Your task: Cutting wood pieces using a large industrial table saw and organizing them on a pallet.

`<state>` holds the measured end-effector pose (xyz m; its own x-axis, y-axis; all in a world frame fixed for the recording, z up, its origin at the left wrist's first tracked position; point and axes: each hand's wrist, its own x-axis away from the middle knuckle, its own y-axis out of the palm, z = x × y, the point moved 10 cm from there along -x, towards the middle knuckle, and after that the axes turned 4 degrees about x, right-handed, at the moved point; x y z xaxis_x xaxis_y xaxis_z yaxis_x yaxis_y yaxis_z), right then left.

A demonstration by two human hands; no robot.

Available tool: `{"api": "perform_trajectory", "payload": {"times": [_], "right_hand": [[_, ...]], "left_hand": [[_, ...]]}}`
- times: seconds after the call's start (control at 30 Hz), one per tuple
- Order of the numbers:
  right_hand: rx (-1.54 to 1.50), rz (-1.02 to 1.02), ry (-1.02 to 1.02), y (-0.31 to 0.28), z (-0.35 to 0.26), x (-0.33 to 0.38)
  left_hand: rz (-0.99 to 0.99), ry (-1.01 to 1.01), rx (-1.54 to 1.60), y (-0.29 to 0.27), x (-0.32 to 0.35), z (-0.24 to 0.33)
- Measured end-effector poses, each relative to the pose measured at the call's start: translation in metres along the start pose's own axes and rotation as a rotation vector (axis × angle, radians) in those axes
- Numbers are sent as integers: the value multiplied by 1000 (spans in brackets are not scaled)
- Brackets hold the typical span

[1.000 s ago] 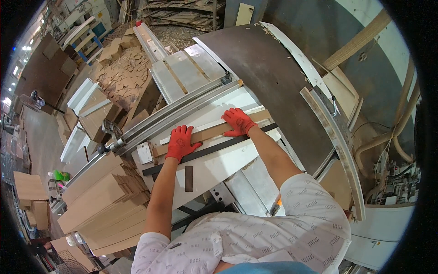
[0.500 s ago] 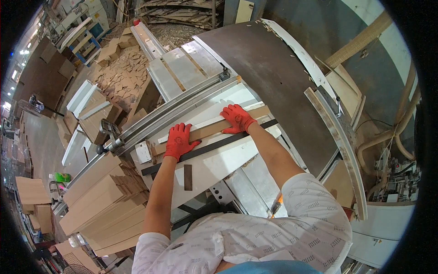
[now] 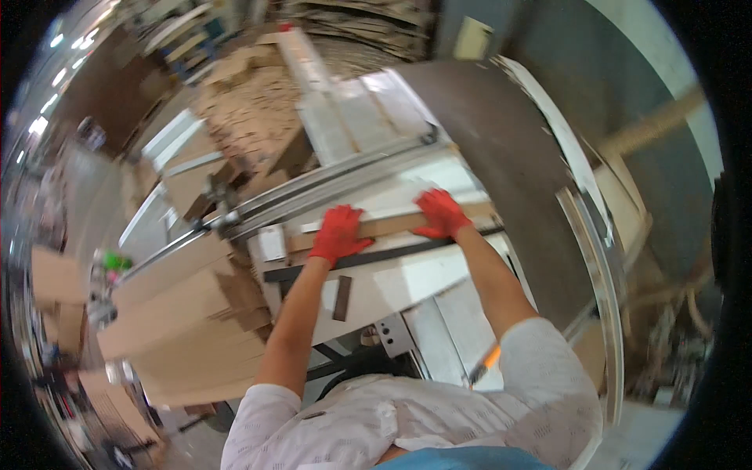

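Observation:
Both my hands wear red gloves and lie across a narrow brown board strip [image 3: 393, 225] on the white work surface [image 3: 395, 276]. My left hand [image 3: 338, 233] rests near the strip's left end, thumb stretched to the right. Farther right, my right hand [image 3: 440, 214] presses on the same strip, fingers spread forward and thumb toward the left. A white strip [image 3: 381, 211] runs along the brown one's far edge. On the near side lies a long black bar [image 3: 399, 249]. A small white block [image 3: 272, 243] sits by the left end. Motion blur softens the fingers.
A metal rail [image 3: 329, 188] crosses beyond the hands. Stacked brown boards [image 3: 188, 321] stand at the left. A small dark piece [image 3: 341, 298] lies nearer me. To the right spreads a dark curved tabletop [image 3: 501, 149]; offcuts [image 3: 243, 110] are heaped beyond the rail.
The whole view has shifted, so the bench and hands appear farther right and slightly lower. Both hands stay on the brown strip in much the same places.

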<state>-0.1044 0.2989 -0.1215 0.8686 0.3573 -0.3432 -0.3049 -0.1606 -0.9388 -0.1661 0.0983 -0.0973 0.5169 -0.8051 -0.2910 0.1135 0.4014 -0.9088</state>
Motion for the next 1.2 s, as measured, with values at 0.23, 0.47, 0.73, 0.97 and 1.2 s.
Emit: {"api": "perform_trajectory", "payload": {"times": [0.23,0.47,0.73,0.97,1.2], "right_hand": [[95,-124,155,29,10,30],[272,-46,-104,98,100,24],[366,-327,48,41,-12,10],[361,-246,96,55,6,13],[318,-199,67,55,20,10]], "left_hand": [[133,111,169,4,12,6],[63,-48,-189,4,10,-2],[5,-182,-120,70,15,-25],[-58,-296,-135,80,6,-32],[-66,-357,-206,93,-7,-37]]}}
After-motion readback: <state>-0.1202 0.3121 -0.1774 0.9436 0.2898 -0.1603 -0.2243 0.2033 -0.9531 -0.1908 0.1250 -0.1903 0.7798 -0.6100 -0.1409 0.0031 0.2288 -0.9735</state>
